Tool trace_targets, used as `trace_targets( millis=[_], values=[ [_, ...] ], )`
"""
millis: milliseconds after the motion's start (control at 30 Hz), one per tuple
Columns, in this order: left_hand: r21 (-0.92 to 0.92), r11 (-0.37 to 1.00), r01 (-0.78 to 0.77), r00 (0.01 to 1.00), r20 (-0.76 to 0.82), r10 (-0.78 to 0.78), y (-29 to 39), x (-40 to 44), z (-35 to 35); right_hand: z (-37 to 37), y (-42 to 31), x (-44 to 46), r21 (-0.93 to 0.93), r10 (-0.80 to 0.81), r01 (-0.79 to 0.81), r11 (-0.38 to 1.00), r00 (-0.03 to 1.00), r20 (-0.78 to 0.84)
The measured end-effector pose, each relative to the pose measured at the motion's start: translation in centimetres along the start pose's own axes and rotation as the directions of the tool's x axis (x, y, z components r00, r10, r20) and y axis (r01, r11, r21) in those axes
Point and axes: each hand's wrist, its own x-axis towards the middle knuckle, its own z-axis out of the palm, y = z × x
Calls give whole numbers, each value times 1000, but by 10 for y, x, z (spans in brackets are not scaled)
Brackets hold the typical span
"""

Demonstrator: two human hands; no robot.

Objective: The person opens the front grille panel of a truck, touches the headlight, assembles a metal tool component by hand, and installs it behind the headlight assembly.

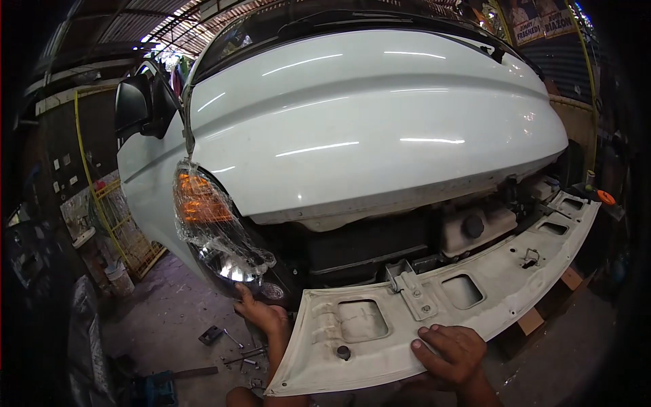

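My left hand [263,316] reaches to the lower edge of the headlight [237,264]. Its thumb lies against the lens bottom; the other fingers are mostly hidden under the lamp. Clear plastic film wraps part of the headlight around its orange turn-signal section. My right hand [453,353] rests on the near edge of a long white body panel [407,353], with bent fingers lying on its surface. This panel stretches across the vehicle's front, its inner side up, showing cut-out openings and a metal bracket [413,292] at its far edge.
The vehicle's white front [380,129] rises ahead, with a reservoir [478,227] in the exposed front bay. Loose tools [234,338] and a teal power tool [154,388] lie on the floor at left. Cardboard [531,321] sits beneath the panel at right.
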Motion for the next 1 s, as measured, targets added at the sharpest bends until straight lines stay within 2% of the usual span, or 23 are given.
trace_targets(
  millis=[100,200,400,467,600,667,933,1000],
  values=[
    [-93,995,-29,998,49,34,1,-4,4,-2,-5,5,9,3,-3,1000,1000,-15],
    [-21,996,-87,996,3,87,5,-9,6,-1,-5,2,33,25,-25,999,999,-19],
    [-65,992,-111,992,50,115,-9,8,-5,-2,-4,-2,36,-2,2,999,1000,-11],
    [-73,989,-131,989,54,135,-11,9,-7,-3,-6,1,52,33,-32,998,999,-10],
    [-79,982,-171,985,23,174,-6,2,0,-5,-6,2,71,34,-37,997,999,36],
    [-98,984,-152,988,19,154,-1,-2,2,-8,-5,4,179,16,-17,984,1000,5],
    [-112,990,-81,996,-55,75,10,-12,8,-12,-13,9,168,17,-17,986,1000,-2],
    [-66,987,-147,988,-54,144,3,-5,5,-10,-15,9,170,26,-23,985,999,-19]
  ],
)
